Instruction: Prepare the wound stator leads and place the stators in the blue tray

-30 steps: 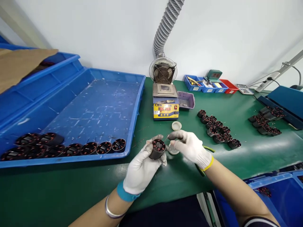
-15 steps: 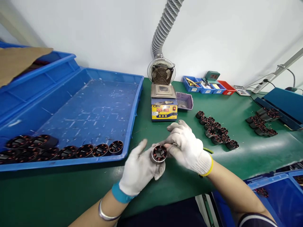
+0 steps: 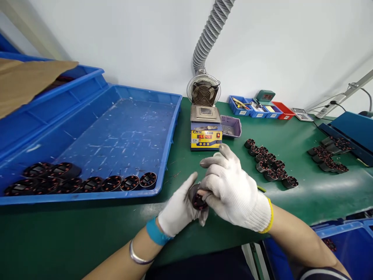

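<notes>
Both hands wear white knit gloves and meet over the green table [image 3: 87,229] near its front edge. My left hand [image 3: 179,210] cradles a small dark motor stator [image 3: 198,200] with red copper windings, fingers curled under it, thumb raised. My right hand [image 3: 233,192] covers the stator from the right, its thumb and fingertips pinched at the stator's face; what they pinch is hidden. A row of like stators [image 3: 87,182] lies along the front of the big blue tray [image 3: 122,128]. Another group of stators [image 3: 271,163] stands on the table to the right.
A yellow-fronted solder pot [image 3: 206,130] with a fan [image 3: 204,93] and grey hose sits behind the hands, a purple dish [image 3: 231,126] beside it. Small parts bins [image 3: 256,107] line the wall. More stators [image 3: 329,153] lie far right. A blue crate [image 3: 344,249] stands below the table edge.
My right hand has moved down and over the stator, hiding most of it. The left hand turned the stator and drew it nearer the table's front edge.
</notes>
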A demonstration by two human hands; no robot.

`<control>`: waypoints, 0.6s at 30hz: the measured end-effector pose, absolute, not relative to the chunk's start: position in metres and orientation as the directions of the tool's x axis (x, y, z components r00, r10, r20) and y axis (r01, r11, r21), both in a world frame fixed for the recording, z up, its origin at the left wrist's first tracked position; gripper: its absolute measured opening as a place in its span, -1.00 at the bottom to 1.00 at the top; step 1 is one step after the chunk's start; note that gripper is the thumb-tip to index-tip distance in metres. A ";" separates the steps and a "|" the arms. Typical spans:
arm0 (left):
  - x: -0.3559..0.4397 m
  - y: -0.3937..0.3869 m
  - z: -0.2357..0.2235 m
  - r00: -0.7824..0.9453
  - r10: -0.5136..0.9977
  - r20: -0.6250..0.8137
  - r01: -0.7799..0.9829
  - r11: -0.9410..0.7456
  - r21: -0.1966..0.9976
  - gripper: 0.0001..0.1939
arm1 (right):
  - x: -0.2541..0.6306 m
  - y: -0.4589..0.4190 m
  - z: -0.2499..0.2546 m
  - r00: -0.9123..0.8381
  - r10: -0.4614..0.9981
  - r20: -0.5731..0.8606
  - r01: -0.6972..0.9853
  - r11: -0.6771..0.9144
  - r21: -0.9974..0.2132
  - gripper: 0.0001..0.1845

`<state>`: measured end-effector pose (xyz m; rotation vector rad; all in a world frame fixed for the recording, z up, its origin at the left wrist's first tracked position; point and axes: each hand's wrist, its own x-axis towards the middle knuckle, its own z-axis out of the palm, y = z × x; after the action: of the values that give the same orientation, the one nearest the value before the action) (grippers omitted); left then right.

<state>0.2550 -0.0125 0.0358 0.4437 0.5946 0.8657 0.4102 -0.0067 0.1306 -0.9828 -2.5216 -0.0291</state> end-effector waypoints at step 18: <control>0.255 -0.012 0.046 0.544 0.778 -0.315 -0.630 0.627 0.459 -0.65 | 0.441 -0.003 0.117 -0.125 0.867 0.482 0.513 0.473 -0.716 -0.80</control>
<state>0.2554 -0.0118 0.0460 0.3083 0.5256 0.8508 0.4407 -0.0028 0.1169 -1.1721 -1.7850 0.4740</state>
